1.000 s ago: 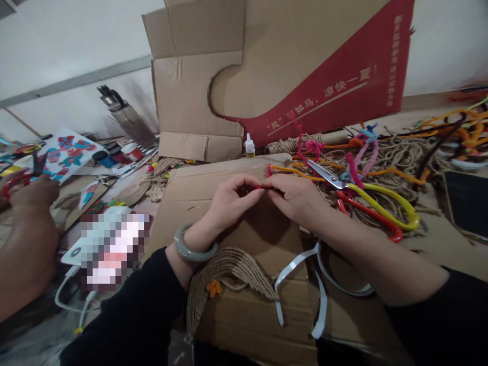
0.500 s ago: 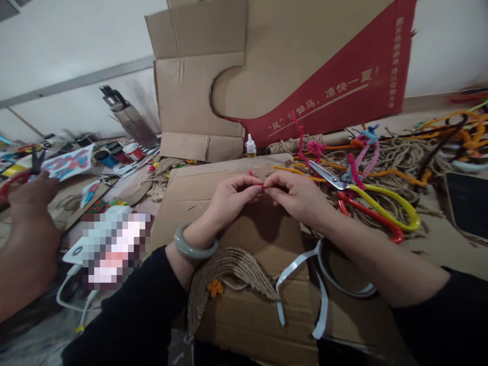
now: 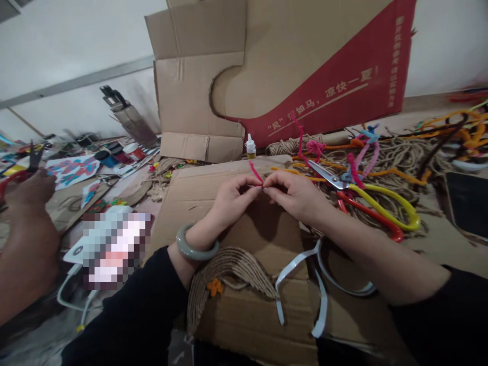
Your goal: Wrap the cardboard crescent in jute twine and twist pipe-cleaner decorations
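Observation:
Both my hands meet over a brown cardboard piece (image 3: 190, 193), fingertips touching. My left hand (image 3: 237, 197), with a pale green bangle (image 3: 196, 243) on its wrist, pinches a thin pink fuzzy strand (image 3: 255, 171) whose free end sticks up and to the left. Pressed against the same strand are the thumb and forefinger of my right hand (image 3: 292, 193). Nearer to me, glued-looking rows of twine (image 3: 232, 262) curve across the cardboard beside a small orange knot (image 3: 215, 287). White tape strips (image 3: 299, 263) lie to their right.
Scissors with yellow and red handles (image 3: 375, 203) lie right of my hands, by tangled twine (image 3: 404, 152). Behind stand a small glue bottle (image 3: 250, 147) and a large cardboard sheet (image 3: 198, 91). At left, another person's hand (image 3: 30, 190) holds scissors near a power bank (image 3: 95, 236).
More of the pink strand now shows above my left fingers, rising up and left. My hands have barely moved. The other person's hand and scissors have shifted slightly left, uncovering more of the painted paper.

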`<state>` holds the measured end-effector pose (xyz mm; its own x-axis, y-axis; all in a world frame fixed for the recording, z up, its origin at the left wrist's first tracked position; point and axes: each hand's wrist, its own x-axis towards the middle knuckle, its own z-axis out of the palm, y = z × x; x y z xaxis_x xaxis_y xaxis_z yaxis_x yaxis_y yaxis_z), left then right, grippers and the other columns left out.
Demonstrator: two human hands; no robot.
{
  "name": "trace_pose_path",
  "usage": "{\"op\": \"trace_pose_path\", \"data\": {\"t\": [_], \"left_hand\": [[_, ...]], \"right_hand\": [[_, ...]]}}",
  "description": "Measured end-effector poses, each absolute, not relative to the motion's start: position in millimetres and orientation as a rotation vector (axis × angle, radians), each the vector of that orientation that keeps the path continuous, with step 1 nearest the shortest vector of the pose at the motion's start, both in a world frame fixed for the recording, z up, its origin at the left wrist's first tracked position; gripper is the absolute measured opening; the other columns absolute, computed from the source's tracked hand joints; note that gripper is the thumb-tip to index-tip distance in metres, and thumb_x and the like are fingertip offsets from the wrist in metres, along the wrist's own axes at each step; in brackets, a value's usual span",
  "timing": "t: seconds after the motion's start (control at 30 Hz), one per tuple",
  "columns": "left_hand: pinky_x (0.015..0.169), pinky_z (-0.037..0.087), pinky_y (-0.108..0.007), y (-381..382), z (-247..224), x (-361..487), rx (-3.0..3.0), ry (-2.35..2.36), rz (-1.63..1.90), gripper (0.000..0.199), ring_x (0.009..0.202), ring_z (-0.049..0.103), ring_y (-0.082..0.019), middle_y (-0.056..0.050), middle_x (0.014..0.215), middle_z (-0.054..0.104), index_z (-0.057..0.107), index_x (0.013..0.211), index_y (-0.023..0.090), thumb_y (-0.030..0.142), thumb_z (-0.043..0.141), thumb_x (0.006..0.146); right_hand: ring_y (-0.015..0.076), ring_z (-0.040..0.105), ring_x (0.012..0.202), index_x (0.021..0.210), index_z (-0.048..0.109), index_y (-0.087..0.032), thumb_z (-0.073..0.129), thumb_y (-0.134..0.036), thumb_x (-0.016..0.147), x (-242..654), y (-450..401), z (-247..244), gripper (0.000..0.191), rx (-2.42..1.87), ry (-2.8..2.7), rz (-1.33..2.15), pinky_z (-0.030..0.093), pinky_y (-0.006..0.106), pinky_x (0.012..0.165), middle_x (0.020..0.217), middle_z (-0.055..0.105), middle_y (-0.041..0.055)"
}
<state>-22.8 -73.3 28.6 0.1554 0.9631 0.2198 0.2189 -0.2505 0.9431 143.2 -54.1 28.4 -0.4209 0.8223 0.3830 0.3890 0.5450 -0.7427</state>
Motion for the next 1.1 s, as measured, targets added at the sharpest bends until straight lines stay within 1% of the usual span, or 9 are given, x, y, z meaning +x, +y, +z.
{"op": "trace_pose_path", "data": {"t": [0.13, 0.33, 0.57, 0.8, 1.0, 1.07, 1.1], "left_hand": [[0.064, 0.044, -0.023, -72.1, 27.5, -22.8, 1.591, 1.131, 1.149, 0.009, 0.065, 0.054, -0.009, -0.001, 0.073, 0.063, 0.065, 0.079, 0.015, 0.022, 0.062, 0.075], [0.061, 0.046, -0.023, -74.1, 29.6, -21.2, 1.52, 1.163, 1.058, 0.017, 0.063, 0.055, -0.01, -0.003, 0.078, 0.068, 0.07, 0.089, 0.015, 0.024, 0.062, 0.076], [0.058, 0.045, -0.021, -72.3, 27.9, -23.5, 1.439, 1.13, 1.033, 0.011, 0.059, 0.055, -0.008, -0.001, 0.068, 0.063, 0.069, 0.079, 0.014, 0.023, 0.064, 0.073], [0.058, 0.044, -0.02, -72.2, 28.1, -23.5, 1.436, 1.092, 1.049, 0.012, 0.058, 0.054, -0.007, 0.0, 0.067, 0.062, 0.067, 0.08, 0.014, 0.023, 0.065, 0.073], [0.055, 0.043, -0.02, -71.6, 27.0, -22.3, 1.39, 1.111, 1.08, 0.016, 0.06, 0.057, -0.009, -0.001, 0.069, 0.064, 0.067, 0.083, 0.015, 0.026, 0.067, 0.072], [0.055, 0.044, -0.02, -70.2, 26.9, -22.9, 1.321, 1.102, 1.112, 0.017, 0.058, 0.055, -0.008, 0.0, 0.065, 0.063, 0.067, 0.081, 0.015, 0.026, 0.069, 0.069], [0.055, 0.044, -0.02, -69.4, 27.1, -23.6, 1.281, 1.102, 1.118, 0.017, 0.056, 0.055, -0.008, 0.001, 0.064, 0.063, 0.067, 0.08, 0.015, 0.026, 0.07, 0.068]], "right_hand": [[0.012, 0.054, 0.06, 0.077, 0.059, -0.018, 0.051, -0.016, 0.078, 143.6, -53.5, 27.8, 0.008, -0.961, -2.049, 0.713, 0.039, 0.024, 0.059, 0.063, 0.06, -0.001], [0.0113, 0.054, 0.056, 0.076, 0.057, -0.018, 0.049, -0.016, 0.078, 144.4, -53.6, 30.0, 0.009, -0.951, -2.063, 0.785, 0.038, 0.024, 0.056, 0.06, 0.059, -0.002], [0.0121, 0.053, 0.058, 0.077, 0.056, -0.019, 0.048, -0.015, 0.077, 141.3, -57.3, 27.3, 0.009, -0.928, -2.028, 0.718, 0.039, 0.025, 0.059, 0.061, 0.059, -0.0018], [0.0095, 0.047, 0.053, 0.072, 0.056, -0.019, 0.047, -0.012, 0.073, 138.5, -59.0, 24.0, 0.011, -0.909, -1.944, 0.748, 0.038, 0.023, 0.056, 0.057, 0.055, -0.004], [0.0086, 0.051, 0.05, 0.074, 0.056, -0.019, 0.047, -0.013, 0.075, 137.2, -57.8, 22.2, 0.011, -0.904, -1.849, 0.935, 0.037, 0.021, 0.051, 0.06, 0.058, -0.0038], [0.0092, 0.053, 0.053, 0.077, 0.058, -0.018, 0.047, -0.013, 0.076, 138.2, -58.2, 22.9, 0.012, -0.907, -1.895, 0.87, 0.039, 0.022, 0.053, 0.064, 0.062, -0.0026], [0.0101, 0.056, 0.057, 0.08, 0.06, -0.018, 0.048, -0.012, 0.077, 139.2, -58.5, 23.2, 0.014, -0.899, -1.941, 0.784, 0.041, 0.022, 0.057, 0.069, 0.064, -0.0014]]}}
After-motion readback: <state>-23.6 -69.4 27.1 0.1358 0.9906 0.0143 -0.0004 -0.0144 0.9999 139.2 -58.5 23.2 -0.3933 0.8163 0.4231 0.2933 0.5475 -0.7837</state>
